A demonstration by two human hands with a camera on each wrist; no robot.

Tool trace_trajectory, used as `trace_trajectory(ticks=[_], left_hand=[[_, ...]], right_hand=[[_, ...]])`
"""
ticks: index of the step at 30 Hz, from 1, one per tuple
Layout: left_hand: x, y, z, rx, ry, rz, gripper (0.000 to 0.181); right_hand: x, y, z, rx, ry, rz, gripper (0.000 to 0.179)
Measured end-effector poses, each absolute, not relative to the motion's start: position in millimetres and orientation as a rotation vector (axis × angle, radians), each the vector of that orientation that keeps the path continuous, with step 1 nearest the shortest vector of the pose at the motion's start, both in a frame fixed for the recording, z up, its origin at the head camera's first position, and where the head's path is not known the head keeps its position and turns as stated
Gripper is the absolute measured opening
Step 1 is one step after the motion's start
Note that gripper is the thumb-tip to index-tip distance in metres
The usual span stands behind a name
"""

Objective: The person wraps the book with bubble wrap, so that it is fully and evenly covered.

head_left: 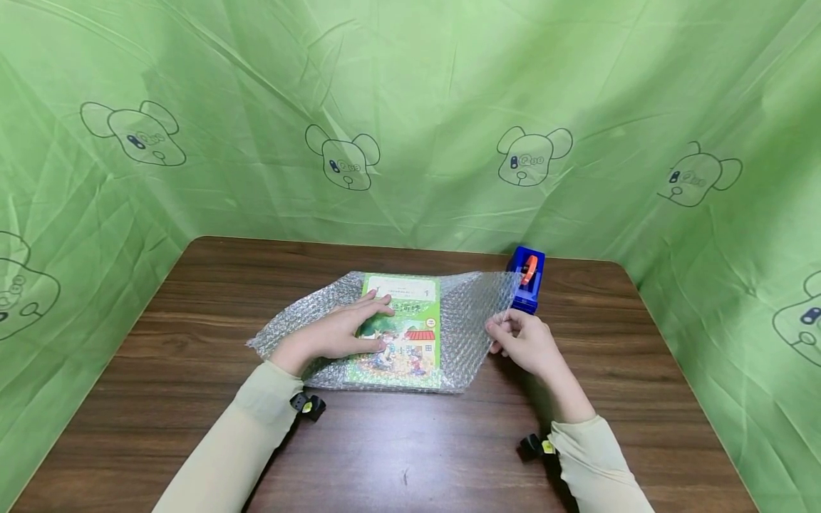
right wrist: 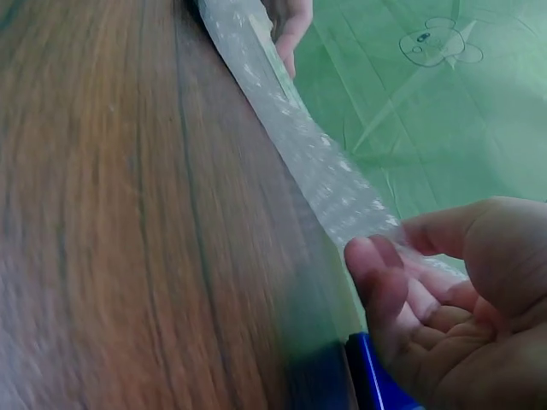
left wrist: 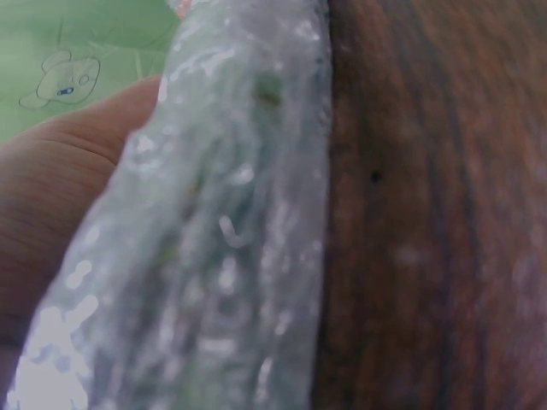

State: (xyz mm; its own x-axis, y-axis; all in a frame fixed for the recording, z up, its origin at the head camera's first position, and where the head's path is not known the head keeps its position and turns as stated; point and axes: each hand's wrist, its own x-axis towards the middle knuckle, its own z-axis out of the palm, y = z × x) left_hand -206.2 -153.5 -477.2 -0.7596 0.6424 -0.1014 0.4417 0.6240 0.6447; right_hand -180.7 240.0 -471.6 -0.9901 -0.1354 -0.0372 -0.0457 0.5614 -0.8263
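Observation:
A green picture-covered book [head_left: 407, 356] lies on a sheet of bubble wrap [head_left: 462, 342] in the middle of the table. My left hand [head_left: 340, 328] rests on the book's left part, its fingers spread. At the right edge of the wrap, my right hand [head_left: 526, 342] pinches the sheet between thumb and fingers, and that side is lifted off the table. The right wrist view shows this right hand [right wrist: 444, 299] with the wrap [right wrist: 316, 162] stretching away from it. Close up in the left wrist view, blurred wrap [left wrist: 231, 213] hides most of the left hand.
Behind the right hand stands a blue tape dispenser [head_left: 527, 299] with an orange roll [head_left: 529, 271], close to the wrap's right corner. The brown wooden table [head_left: 410, 449] ends at a green cloth curtain [head_left: 423, 206] at the back and sides.

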Motion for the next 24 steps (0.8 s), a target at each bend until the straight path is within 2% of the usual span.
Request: trace_trajectory(ticks=[6, 24], left_hand=[[-206.7, -153.2, -477.3, 0.86, 2.53, 0.87, 0.07], [-207.2, -152.9, -478.1, 0.862, 2.528, 0.878, 0.069]], right_hand=[[-177.3, 225.4, -467.9, -0.152, 2.71, -1.574, 0.019], [-173.9, 185.8, -474.2, -0.436, 2.648, -1.899, 0.017]])
